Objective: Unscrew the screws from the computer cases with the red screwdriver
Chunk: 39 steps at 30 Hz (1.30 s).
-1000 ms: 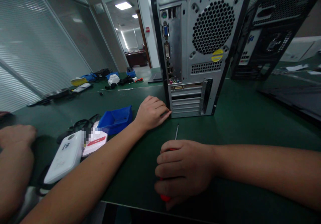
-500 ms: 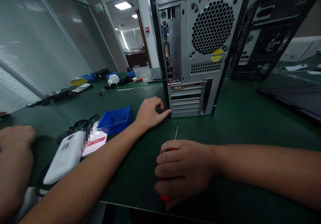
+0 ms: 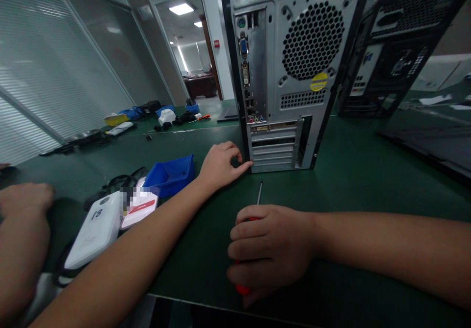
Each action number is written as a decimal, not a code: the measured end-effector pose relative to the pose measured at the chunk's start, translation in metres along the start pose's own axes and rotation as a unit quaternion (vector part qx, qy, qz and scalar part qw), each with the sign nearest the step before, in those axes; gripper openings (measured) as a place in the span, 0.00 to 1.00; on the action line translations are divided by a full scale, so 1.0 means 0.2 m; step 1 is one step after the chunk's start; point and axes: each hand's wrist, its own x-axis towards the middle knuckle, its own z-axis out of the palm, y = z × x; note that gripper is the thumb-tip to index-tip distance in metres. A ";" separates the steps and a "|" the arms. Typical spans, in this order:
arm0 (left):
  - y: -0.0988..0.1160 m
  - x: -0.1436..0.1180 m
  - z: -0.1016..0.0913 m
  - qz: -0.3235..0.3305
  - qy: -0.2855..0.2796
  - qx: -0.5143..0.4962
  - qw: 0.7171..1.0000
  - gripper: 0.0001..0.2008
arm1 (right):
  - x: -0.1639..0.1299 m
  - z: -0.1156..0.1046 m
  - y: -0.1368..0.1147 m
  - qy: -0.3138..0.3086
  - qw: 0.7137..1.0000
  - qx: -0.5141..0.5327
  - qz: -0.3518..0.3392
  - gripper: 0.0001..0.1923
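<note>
A computer case (image 3: 272, 92) stands upright on the green table, its grey metal back facing me with ports, a round fan grille and slot covers. My left hand (image 3: 222, 166) rests at the case's lower left corner, fingers loosely curled and thumb stretched apart, the thumb tip at the case's bottom edge. Nothing shows between them. Closer to me, my right hand (image 3: 270, 249) is wrapped around the red handle of a screwdriver (image 3: 259, 193). The screwdriver's thin metal shaft points away from me toward the case; its tip is apart from it. Most of the handle is hidden by my fingers.
Beside my left forearm lie a blue plastic tray (image 3: 171, 175), a white power bank (image 3: 94, 230) and a card (image 3: 140, 209). Another person's hand (image 3: 27, 200) reaches in from the left. A second, black computer case (image 3: 397, 48) stands at the right. Tools lie farther back.
</note>
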 end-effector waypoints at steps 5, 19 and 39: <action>0.01 -0.01 0.01 0.026 -0.016 0.021 0.999 0.18 | 0.01 0.00 0.00 -0.002 1.000 0.002 -0.003 0.17; 0.02 -0.01 0.01 0.026 -0.025 -0.007 0.999 0.19 | 0.00 -0.01 0.00 0.006 1.000 0.002 -0.001 0.18; 0.03 -0.01 0.00 0.042 -0.031 0.020 0.998 0.18 | 0.00 0.00 0.00 -0.001 1.000 0.000 -0.001 0.16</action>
